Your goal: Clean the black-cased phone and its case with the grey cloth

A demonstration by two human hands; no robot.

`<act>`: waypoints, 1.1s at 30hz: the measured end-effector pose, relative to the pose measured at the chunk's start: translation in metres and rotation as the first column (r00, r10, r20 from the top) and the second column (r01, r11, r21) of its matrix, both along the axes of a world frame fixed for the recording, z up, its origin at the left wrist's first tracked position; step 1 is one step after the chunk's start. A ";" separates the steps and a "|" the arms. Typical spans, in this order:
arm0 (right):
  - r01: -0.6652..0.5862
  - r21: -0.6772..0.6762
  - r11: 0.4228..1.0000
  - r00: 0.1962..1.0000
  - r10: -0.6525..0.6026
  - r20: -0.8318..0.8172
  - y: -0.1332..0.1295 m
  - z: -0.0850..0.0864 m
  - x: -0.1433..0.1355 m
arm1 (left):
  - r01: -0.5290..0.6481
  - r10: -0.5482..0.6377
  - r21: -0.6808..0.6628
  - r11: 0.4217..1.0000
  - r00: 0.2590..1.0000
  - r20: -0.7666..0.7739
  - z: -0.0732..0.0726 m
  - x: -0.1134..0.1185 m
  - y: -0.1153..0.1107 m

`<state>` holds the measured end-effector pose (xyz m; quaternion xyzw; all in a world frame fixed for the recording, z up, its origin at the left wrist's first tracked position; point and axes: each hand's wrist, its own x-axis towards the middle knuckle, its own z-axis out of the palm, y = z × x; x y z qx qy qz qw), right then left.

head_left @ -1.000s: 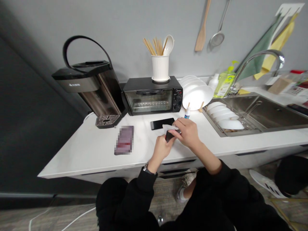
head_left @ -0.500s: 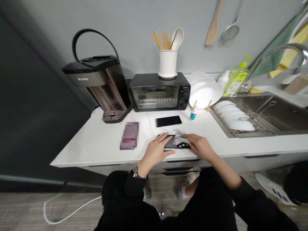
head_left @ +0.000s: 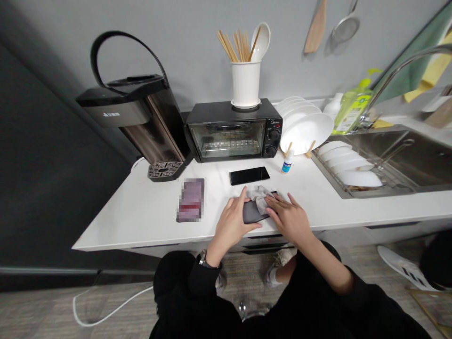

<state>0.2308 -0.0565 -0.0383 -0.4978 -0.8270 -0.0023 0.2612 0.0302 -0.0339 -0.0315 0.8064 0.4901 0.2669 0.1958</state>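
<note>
A dark grey phone case [head_left: 253, 213] lies on the counter in front of me. My left hand [head_left: 231, 219] grips its left end, with the thumb along the near edge and the index finger raised by the far edge. A crumpled light grey cloth [head_left: 259, 195] rests on the case. My right hand [head_left: 287, 216] presses the cloth down with extended fingers, hiding the case's right end. Just beyond lies a black phone [head_left: 249, 175], screen up. A small white bottle with a blue label [head_left: 287, 162] stands upright behind my right hand.
A blurred-out purple item [head_left: 191, 200] lies left on the white counter [head_left: 134, 216]. Behind are a water dispenser [head_left: 141, 122], a toaster oven [head_left: 231, 136] bearing a utensil cup [head_left: 245, 84], and racked plates [head_left: 309, 132]. The sink [head_left: 399, 162] with bowls is at right.
My right hand has flattened over the cloth, and the cloth has spread across the case. The camera holes seen before are now covered. The view has shifted slightly.
</note>
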 end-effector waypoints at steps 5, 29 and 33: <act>-0.291 -0.033 0.956 0.955 0.293 0.043 0.003 0.006 0.005 | -0.007 0.008 0.051 0.999 0.999 -0.033 0.000 0.004 -0.004; -0.092 -0.040 0.995 0.996 0.093 0.002 0.006 0.010 0.004 | -0.063 0.076 0.108 0.992 0.989 -0.126 -0.001 0.006 -0.002; 0.110 -0.048 0.993 0.990 -0.106 0.088 0.020 0.012 0.012 | -0.108 0.108 0.195 0.975 0.994 0.007 0.011 0.007 -0.010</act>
